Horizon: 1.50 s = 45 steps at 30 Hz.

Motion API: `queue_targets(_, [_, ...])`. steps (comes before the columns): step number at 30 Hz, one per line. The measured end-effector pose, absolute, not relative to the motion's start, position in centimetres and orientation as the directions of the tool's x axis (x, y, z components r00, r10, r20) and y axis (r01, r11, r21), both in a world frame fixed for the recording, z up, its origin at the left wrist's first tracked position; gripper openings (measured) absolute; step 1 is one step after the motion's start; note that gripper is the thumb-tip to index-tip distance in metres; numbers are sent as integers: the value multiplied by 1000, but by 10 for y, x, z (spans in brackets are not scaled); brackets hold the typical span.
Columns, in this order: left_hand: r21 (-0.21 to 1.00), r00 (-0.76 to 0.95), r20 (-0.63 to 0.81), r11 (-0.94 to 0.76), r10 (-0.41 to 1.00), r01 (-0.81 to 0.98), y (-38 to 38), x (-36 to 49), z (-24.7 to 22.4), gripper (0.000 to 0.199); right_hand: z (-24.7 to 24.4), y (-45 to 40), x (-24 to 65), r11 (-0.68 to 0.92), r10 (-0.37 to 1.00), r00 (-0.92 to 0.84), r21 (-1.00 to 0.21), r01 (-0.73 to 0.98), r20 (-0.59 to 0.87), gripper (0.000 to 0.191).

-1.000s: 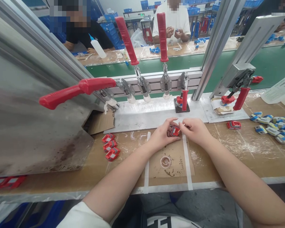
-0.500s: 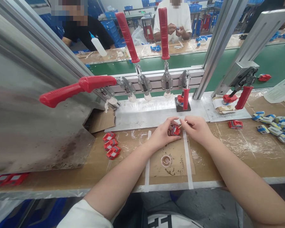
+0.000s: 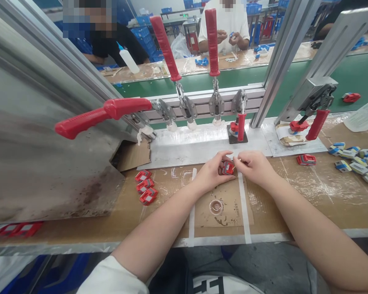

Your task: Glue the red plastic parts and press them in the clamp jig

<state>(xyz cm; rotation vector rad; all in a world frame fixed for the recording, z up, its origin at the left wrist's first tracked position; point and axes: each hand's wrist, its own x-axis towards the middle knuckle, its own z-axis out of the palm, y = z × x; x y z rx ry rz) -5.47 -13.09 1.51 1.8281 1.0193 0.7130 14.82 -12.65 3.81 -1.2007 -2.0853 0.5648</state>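
Observation:
My left hand (image 3: 217,169) is closed round a small red and grey plastic part (image 3: 228,168), held just above the bench. Between the fingertips of my right hand (image 3: 252,166) is a thin stick (image 3: 234,168), its tip at the right side of the part; most of it is hidden by the fingers. Below both hands, a small round cup of liquid (image 3: 216,207) sits on a stained cardboard sheet (image 3: 202,220) taped at its sides. Several similar red parts (image 3: 145,186) lie in a row to the left.
Red-handled toggle clamps (image 3: 214,43) line a metal rail behind my hands; one presses on a red part (image 3: 234,128). Right of me lie a red part (image 3: 306,159) and a pile of blue, white and yellow pieces (image 3: 355,157). Two people sit across the green belt (image 3: 159,85).
The stick and right hand have shifted slightly against the red part, which is turned a little. On the belt at right, a red part has moved rightward. The view has shifted slightly.

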Motion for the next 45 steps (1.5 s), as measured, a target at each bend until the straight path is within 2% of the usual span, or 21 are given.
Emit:
queue_targets(4, [895,488,58,-262,871,360,-132,-54,16,74,35,-126,146,438,887,-394,-715,545,243,46])
queue_targets(10, [885,479,19,-237,878,401,-133,-54,22,71,34,-127,143,450,870,-419,-768,456,261,47])
queue_targets(15, [892,488,4,-224,873,393,-132,-55,21,71,33,-127,142,492,848,-440,-747,446,296,45])
queue_targets(22, [943,497,35,-193,867,271,-127,-58,14,75,30,-127,144,508,861,-285,-692,514,421,46])
queue_targets(27, [956,496,14,-157,868,248,-127,-58,13,75,34,-128,142,522,848,-368,-724,452,382,48])
queue_targets(31, [963,489,9,-139,872,231,-127,-57,12,75,39,-131,144,517,847,-353,-769,376,397,51])
queue_targets(34, [969,479,47,-157,877,191,-128,-57,11,71,46,-137,144,582,750,-523,-780,231,405,51])
queue_targets(36, [971,465,73,-169,882,168,-127,-56,10,68,48,-144,141,633,610,-702,-759,154,366,51])
queue_targets(39, [969,450,101,-189,887,156,-125,-56,8,64,45,-154,131,719,460,-843,-674,171,277,48])
queue_targets(43, [967,451,114,-204,885,156,-122,-56,9,59,41,-163,117,865,368,-906,-434,251,208,42])
queue_targets(45, [965,444,106,-200,890,169,-121,-56,10,59,42,-163,112,900,363,-920,-311,306,146,46])
